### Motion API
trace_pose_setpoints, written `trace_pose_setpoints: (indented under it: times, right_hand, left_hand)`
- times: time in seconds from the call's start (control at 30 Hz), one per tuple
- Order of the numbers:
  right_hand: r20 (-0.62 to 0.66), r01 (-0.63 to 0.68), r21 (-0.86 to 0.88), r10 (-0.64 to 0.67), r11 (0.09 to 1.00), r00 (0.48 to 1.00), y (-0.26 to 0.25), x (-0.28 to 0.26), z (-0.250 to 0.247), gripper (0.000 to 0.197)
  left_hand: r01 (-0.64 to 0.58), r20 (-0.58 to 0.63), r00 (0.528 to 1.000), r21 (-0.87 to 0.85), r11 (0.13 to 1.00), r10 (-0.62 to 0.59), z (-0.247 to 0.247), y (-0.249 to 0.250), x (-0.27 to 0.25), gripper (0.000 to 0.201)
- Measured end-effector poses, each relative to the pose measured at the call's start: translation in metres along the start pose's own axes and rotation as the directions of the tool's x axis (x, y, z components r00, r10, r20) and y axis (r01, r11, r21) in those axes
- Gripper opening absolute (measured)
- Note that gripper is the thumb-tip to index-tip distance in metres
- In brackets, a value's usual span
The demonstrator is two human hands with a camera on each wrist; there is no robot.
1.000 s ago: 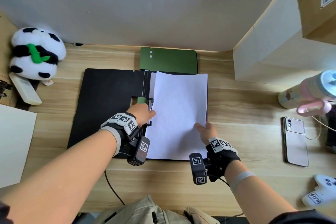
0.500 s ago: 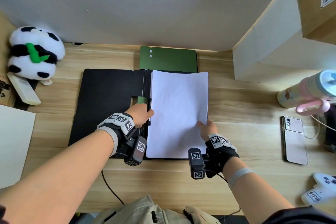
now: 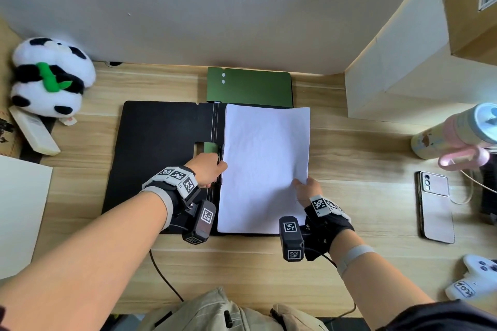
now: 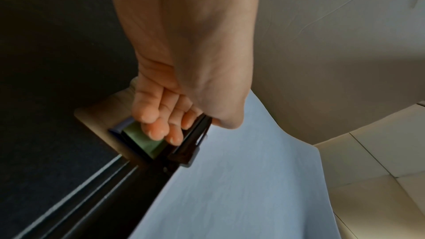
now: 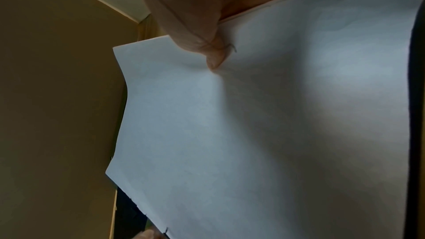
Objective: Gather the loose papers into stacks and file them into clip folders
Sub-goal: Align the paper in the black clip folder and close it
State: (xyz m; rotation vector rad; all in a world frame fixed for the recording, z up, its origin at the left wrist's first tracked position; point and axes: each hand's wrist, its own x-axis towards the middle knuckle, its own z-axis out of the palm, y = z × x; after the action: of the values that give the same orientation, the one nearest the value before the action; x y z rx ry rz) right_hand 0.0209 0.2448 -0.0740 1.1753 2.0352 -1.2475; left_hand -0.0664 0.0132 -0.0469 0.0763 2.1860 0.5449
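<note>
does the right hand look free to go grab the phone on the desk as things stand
Probably not yet. The right hand pinches the paper stack over the black folder. The phone lies to its right with bare desk between, so the path looks free once it lets go.

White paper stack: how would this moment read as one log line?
left hand: grips black folder clip | right hand: pinches white paper stack | stack: over open black folder

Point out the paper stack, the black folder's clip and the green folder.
paper stack [image 3: 265, 166], head view, middle of top sheet
clip [image 4: 187, 149], left wrist view, black lever
green folder [image 3: 252, 87], head view, cover centre
</note>
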Motion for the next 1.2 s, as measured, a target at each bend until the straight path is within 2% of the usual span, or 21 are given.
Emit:
trace_pose_setpoints:
  times: [0.13, 0.33, 0.57, 0.73, 0.97, 1.2]
  right_hand:
    - [-0.014, 0.001, 0.005, -0.001, 1.0, 1.0, -0.001, -0.002, 0.001, 0.046]
    - [-0.028, 0.037, -0.02, -0.038, 0.999, 0.999, -0.005, -0.01, 0.003, 0.042]
    - [-0.048, 0.092, -0.062, -0.095, 0.994, 0.994, -0.007, -0.009, 0.005, 0.035]
    - [-0.032, 0.074, -0.093, -0.077, 0.993, 0.997, -0.012, -0.01, 0.001, 0.036]
    - [-0.031, 0.07, -0.069, -0.073, 0.995, 0.997, -0.012, -0.011, 0.001, 0.036]
    - [-0.029, 0.076, -0.088, -0.078, 0.993, 0.996, -0.013, -0.011, 0.003, 0.036]
  left_hand:
    - [-0.003, -0.008, 1.0, 0.017, 1.0, 0.003, 0.0, -0.001, 0.002, 0.025]
    - [0.015, -0.078, 0.997, 0.119, 0.993, -0.006, 0.007, 0.006, 0.006, 0.042]
    - [0.064, -0.128, 0.991, 0.165, 0.984, -0.043, 0.011, 0.011, 0.009, 0.041]
    - [0.097, -0.162, 0.985, 0.2, 0.975, -0.064, 0.014, 0.016, 0.01, 0.043]
    - [0.074, -0.155, 0.987, 0.165, 0.983, -0.048, 0.013, 0.012, 0.008, 0.043]
    - [0.11, -0.188, 0.98, 0.225, 0.968, -0.068, 0.014, 0.018, 0.006, 0.041]
